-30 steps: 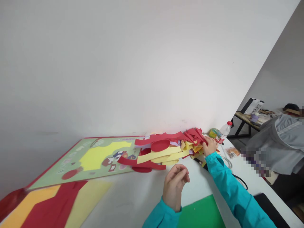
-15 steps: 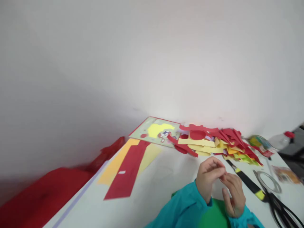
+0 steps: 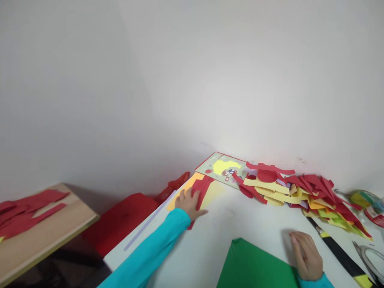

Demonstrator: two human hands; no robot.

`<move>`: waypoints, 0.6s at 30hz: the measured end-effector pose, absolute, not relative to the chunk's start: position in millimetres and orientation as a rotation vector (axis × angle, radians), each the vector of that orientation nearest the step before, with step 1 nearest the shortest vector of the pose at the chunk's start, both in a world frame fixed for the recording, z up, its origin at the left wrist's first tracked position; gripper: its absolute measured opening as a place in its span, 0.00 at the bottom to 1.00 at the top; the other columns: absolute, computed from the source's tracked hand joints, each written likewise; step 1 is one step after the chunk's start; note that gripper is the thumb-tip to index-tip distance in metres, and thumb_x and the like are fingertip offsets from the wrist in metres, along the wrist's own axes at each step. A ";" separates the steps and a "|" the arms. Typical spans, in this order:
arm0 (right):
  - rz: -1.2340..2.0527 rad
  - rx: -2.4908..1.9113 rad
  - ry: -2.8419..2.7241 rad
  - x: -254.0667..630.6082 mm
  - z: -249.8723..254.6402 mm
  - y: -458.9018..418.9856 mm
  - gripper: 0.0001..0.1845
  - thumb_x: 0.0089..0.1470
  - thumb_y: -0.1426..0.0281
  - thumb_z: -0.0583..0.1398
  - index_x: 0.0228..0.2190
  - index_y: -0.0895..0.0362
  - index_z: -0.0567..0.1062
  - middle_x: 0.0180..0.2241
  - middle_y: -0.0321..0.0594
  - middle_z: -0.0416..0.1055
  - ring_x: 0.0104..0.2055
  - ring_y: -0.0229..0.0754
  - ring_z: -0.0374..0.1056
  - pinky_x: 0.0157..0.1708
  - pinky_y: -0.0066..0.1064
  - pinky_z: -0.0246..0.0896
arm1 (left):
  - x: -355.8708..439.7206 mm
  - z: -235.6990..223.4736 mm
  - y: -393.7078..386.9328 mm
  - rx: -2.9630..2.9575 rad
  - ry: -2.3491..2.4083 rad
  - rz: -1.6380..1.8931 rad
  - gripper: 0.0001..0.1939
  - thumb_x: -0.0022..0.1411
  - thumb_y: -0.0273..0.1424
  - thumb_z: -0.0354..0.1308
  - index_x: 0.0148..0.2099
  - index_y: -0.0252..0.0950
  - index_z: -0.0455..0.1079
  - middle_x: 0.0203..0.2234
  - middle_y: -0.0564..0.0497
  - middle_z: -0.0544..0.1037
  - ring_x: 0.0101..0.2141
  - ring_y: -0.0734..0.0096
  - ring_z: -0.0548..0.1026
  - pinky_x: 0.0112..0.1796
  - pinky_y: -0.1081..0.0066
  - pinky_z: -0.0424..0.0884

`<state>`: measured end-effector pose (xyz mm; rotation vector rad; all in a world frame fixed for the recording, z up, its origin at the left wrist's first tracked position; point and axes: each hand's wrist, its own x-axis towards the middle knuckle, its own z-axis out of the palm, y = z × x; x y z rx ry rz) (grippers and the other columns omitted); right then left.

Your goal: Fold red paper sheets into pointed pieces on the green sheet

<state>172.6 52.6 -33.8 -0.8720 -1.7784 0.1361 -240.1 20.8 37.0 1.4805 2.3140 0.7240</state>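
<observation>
My left hand lies spread over the red paper piece at the left of the white table, its fingers apart on top of the sheet. Under and beside that piece are orange paper and a pale yellow sheet. My right hand rests near the right edge of a green sheet. Its fingers are curled in toward the thumb, and nothing shows in them. A black and yellow cutter lies just to the right of this hand.
A picture board lies at the table's back. Beside it spreads a pile of cut paper strips. Scissors and a bottle are at far right. Red paper lies on a wooden board at left.
My hands have come apart. The left has reached out left onto the red paper; the right has lowered beside the green sheet. The view has swung left, bringing in the wooden board.
</observation>
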 end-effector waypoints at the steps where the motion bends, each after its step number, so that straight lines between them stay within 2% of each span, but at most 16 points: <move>1: 0.144 -0.872 -1.777 171.9 -34.3 52.8 0.08 0.55 0.68 0.56 0.34 0.55 0.74 0.32 0.44 0.73 0.37 0.48 0.67 0.39 0.44 0.61 | -250.1 34.8 20.7 1.452 2.468 0.514 0.54 0.29 0.48 0.66 0.58 0.30 0.60 0.62 0.31 0.47 0.59 0.26 0.35 0.54 0.41 0.36; 4: 0.141 -0.888 -1.743 169.3 -33.5 53.1 0.09 0.56 0.66 0.55 0.32 0.54 0.74 0.30 0.43 0.73 0.35 0.47 0.68 0.38 0.42 0.62 | -262.7 26.4 21.9 1.516 2.566 0.048 0.62 0.29 0.57 0.62 0.65 0.38 0.48 0.64 0.37 0.39 0.60 0.26 0.35 0.54 0.42 0.36; 7: 0.132 -0.894 -1.692 166.7 -31.4 52.1 0.10 0.56 0.64 0.55 0.30 0.54 0.75 0.28 0.41 0.73 0.33 0.46 0.68 0.36 0.41 0.63 | -260.1 16.4 20.4 1.581 2.500 -0.086 0.59 0.35 0.60 0.57 0.66 0.42 0.44 0.65 0.41 0.40 0.59 0.27 0.42 0.53 0.41 0.38; 11: 0.155 -0.892 -1.692 166.6 -33.3 51.1 0.09 0.56 0.66 0.55 0.31 0.54 0.75 0.29 0.41 0.73 0.33 0.46 0.68 0.36 0.41 0.63 | -257.9 4.2 5.8 1.564 2.447 -0.003 0.46 0.46 0.55 0.52 0.63 0.39 0.53 0.63 0.40 0.50 0.59 0.31 0.46 0.53 0.45 0.46; 15: 0.150 -0.856 -1.772 175.3 -41.7 55.6 0.06 0.54 0.69 0.57 0.34 0.54 0.75 0.31 0.40 0.74 0.35 0.46 0.68 0.37 0.41 0.64 | -269.3 3.8 -3.2 1.562 2.374 0.220 0.39 0.41 0.46 0.61 0.57 0.39 0.64 0.58 0.36 0.60 0.56 0.36 0.58 0.51 0.47 0.54; 18: 0.060 -0.811 -1.881 184.6 -47.4 60.4 0.07 0.53 0.69 0.57 0.35 0.53 0.74 0.32 0.41 0.74 0.36 0.47 0.69 0.37 0.40 0.65 | -289.1 17.4 16.7 1.529 2.310 0.442 0.33 0.40 0.40 0.66 0.52 0.40 0.69 0.52 0.43 0.69 0.53 0.45 0.64 0.52 0.56 0.59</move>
